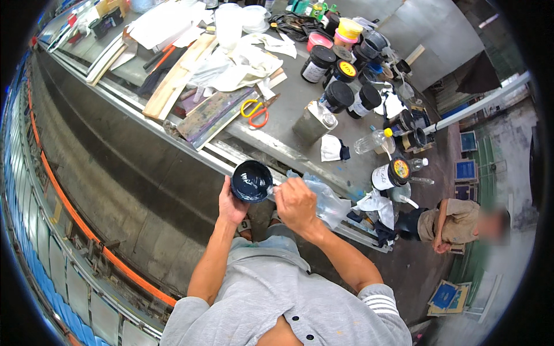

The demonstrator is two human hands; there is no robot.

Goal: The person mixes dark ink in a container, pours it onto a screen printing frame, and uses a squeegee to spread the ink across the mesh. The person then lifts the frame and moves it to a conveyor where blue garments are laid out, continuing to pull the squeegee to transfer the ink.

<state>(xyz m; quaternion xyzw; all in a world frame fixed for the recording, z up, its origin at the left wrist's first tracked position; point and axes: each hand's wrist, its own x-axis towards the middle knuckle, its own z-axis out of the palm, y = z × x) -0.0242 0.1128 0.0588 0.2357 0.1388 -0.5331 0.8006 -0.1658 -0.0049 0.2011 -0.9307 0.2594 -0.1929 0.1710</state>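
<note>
My left hand (232, 203) is wrapped round the side of a round tub (251, 181) with glossy blue-black paste, like ink or paint, coating its inside. Its open mouth faces up at me, just off the table's front edge. Close to the tub's right rim, my right hand (296, 203) is closed in a pinch. A small pale, clear piece shows at its fingertips, too little to name. Behind that hand a crumpled clear plastic bag (328, 202) lies at the table edge.
The long metal table (277, 135) carries scissors (254, 112), a metal can (314, 122), several lidded black tubs (317, 63), a clear bottle (372, 142), wood strips (180, 75) and white rags (239, 66). An orange rail (75, 205) runs at left. Another person (453, 225) is at right.
</note>
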